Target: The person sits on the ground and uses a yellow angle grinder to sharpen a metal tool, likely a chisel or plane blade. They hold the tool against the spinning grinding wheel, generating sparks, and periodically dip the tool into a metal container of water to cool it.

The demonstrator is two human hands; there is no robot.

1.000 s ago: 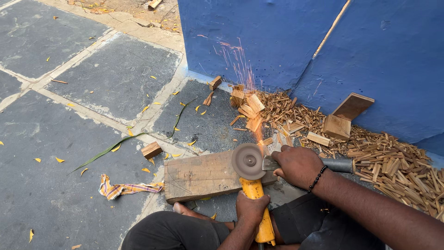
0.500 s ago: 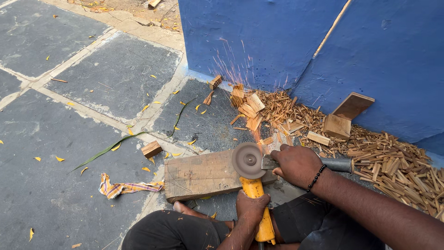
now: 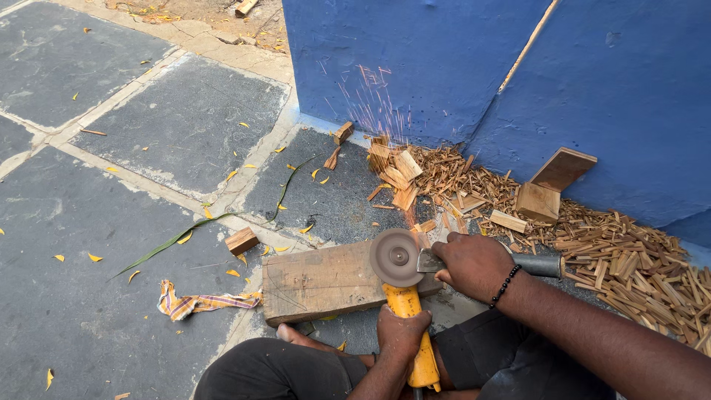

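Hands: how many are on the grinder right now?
2. The left hand grips the yellow grinder body, below the disc. The right hand holds a metal piece against the disc, over the wooden plank. No other hands show.

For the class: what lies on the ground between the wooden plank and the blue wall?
In the head view, between the plank and the blue wall lie wood offcuts and yellow leaves on dark paving.
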